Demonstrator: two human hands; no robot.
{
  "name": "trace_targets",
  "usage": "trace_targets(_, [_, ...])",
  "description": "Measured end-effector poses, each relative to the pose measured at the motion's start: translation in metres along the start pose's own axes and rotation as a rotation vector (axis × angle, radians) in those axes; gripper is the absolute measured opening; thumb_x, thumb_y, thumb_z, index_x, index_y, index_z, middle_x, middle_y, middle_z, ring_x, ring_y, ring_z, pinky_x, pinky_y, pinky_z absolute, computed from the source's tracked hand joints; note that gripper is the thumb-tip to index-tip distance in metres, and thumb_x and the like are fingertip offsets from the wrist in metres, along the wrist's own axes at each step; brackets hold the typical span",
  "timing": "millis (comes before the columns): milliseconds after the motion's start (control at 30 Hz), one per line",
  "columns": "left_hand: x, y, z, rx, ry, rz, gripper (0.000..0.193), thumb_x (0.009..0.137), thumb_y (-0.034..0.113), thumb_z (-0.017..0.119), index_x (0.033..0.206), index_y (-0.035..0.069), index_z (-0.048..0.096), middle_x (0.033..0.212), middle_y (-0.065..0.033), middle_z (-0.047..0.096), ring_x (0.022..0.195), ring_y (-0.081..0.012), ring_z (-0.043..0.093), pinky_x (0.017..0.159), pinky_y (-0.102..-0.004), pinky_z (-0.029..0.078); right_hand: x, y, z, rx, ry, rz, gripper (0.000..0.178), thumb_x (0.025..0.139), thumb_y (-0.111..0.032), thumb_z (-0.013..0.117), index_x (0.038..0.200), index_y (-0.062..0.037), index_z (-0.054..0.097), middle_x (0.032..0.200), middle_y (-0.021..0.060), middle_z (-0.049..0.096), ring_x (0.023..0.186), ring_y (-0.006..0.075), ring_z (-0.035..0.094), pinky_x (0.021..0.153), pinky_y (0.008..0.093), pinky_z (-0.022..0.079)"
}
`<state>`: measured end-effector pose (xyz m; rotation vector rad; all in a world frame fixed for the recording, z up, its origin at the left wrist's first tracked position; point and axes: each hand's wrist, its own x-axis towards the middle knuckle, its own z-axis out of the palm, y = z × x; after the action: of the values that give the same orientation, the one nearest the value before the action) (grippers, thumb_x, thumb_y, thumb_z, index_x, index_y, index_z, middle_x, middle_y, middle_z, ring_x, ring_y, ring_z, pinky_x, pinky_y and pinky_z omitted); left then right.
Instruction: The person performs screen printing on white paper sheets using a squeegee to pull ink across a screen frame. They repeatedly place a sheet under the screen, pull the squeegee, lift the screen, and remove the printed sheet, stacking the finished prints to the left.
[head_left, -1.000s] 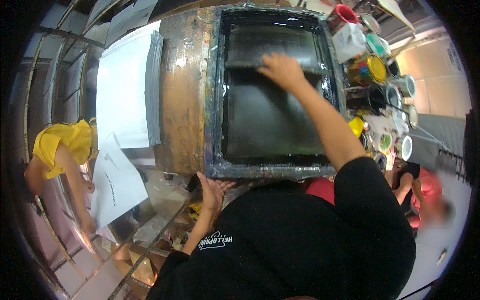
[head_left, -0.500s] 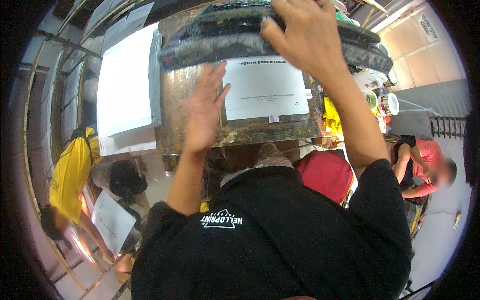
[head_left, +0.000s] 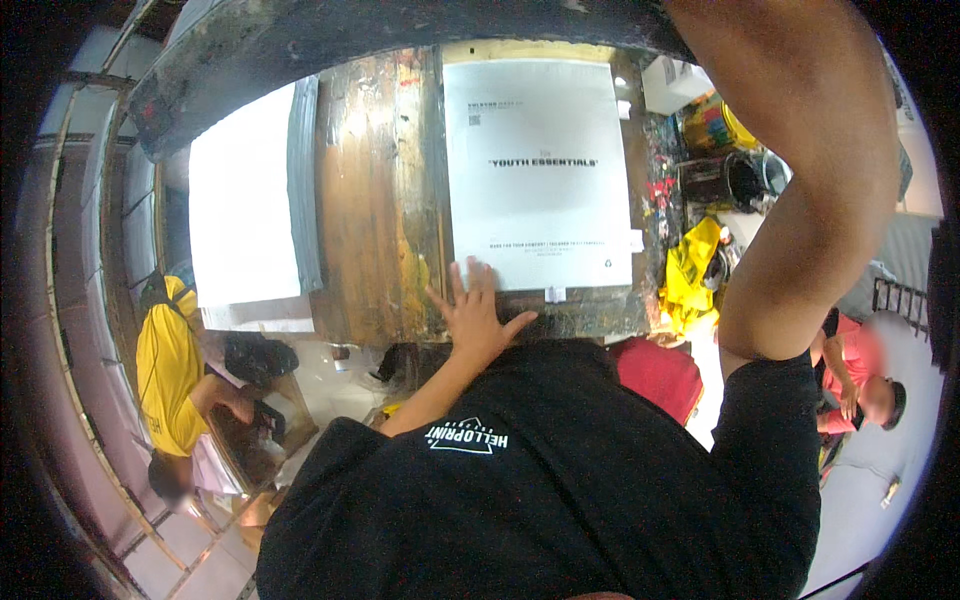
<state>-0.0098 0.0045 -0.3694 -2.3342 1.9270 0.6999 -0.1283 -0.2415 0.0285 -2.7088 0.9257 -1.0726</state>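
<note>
A white printed sheet point(head_left: 540, 225), perhaps a flat mailer, lies on the worn wooden table point(head_left: 375, 215) in front of me. My left hand point(head_left: 476, 322) is open, its fingers spread, with the fingertips at the sheet's lower left corner. Overhead, a dark, stained frame point(head_left: 420, 28) spans the upper part of the picture, tilted up above the table. My right arm point(head_left: 825, 220) reaches up past the top edge, so the right hand is out of the picture and its grip is hidden.
On the left stands a stack of white sheets point(head_left: 245, 200) with grey edges. Paint tubs point(head_left: 720, 182) and yellow cloth or plastic point(head_left: 692, 265) lie to the right. A red seat point(head_left: 655, 378) is beside me. People in yellow point(head_left: 170, 350) and red point(head_left: 852, 360) sit on either side.
The dark frame has risen, uncovering more of the printed sheet. My right hand has gone beyond the top edge. My left hand has come down to the sheet's near edge.
</note>
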Motion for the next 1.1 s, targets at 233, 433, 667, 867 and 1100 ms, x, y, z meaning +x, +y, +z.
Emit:
trace_targets(233, [0.016,0.009,-0.028,-0.213,0.047,0.221,0.107,0.085,0.075,0.059,0.156,-0.001,0.031,0.16,-0.0317,0.025,0.153,-0.0425,0.015,0.12,-0.0656,0.005,0.043,0.013,-0.011,-0.03,-0.05,-0.014,0.039,0.087,-0.031,0.053,0.073,0.0057,0.06,0.066,0.0225,0.059,0.058,0.0373,0.057,0.058,0.0453,0.046])
trace_targets(433, [0.048,0.005,-0.116,-0.583,0.74,0.284,0.053,0.083,0.014,0.08,0.131,0.0,0.064,0.114,-0.0193,0.073,0.091,-0.0309,0.073,0.083,-0.0406,0.057,0.051,0.008,-0.013,-0.045,-0.067,0.0,0.04,0.087,-0.031,0.053,0.074,0.0059,0.06,0.066,0.0227,0.059,0.058,0.0376,0.057,0.057,0.0451,0.046])
trace_targets(667, [-0.005,-0.236,-0.2,-0.781,0.371,-0.26,0.065,0.075,-0.004,0.059,0.14,0.0,0.056,0.133,-0.0165,0.062,0.098,-0.0188,0.066,0.078,-0.0294,0.056,0.028,-0.026,-0.009,-0.128,-0.057,0.074,0.041,0.087,-0.032,0.052,0.074,0.0061,0.06,0.066,0.0229,0.059,0.059,0.0378,0.058,0.057,0.045,0.046])
trace_targets(867, [-0.04,-0.522,-0.267,0.042,0.647,-0.253,0.061,0.078,0.004,0.061,0.139,0.003,0.057,0.128,-0.0247,0.065,0.123,-0.0361,0.06,0.103,-0.0412,0.048,-0.01,-0.005,0.026,-0.258,0.021,0.126,0.042,0.092,-0.039,0.057,0.116,-0.0041,0.064,0.096,0.0209,0.068,0.092,0.039,0.063,0.083,0.0476,0.048])
trace_targets(1100, [-0.032,-0.096,-0.229,-1.293,0.217,0.6,0.095,0.087,0.061,0.058,0.154,0.002,0.023,0.15,-0.0275,0.037,0.137,-0.0418,0.042,0.115,-0.0491,0.035,-0.084,-0.037,0.047,-0.36,-0.015,0.077,0.043,0.089,-0.033,0.064,0.121,-0.0054,0.059,0.092,0.017,0.065,0.089,0.0353,0.061,0.082,0.0487,0.043])
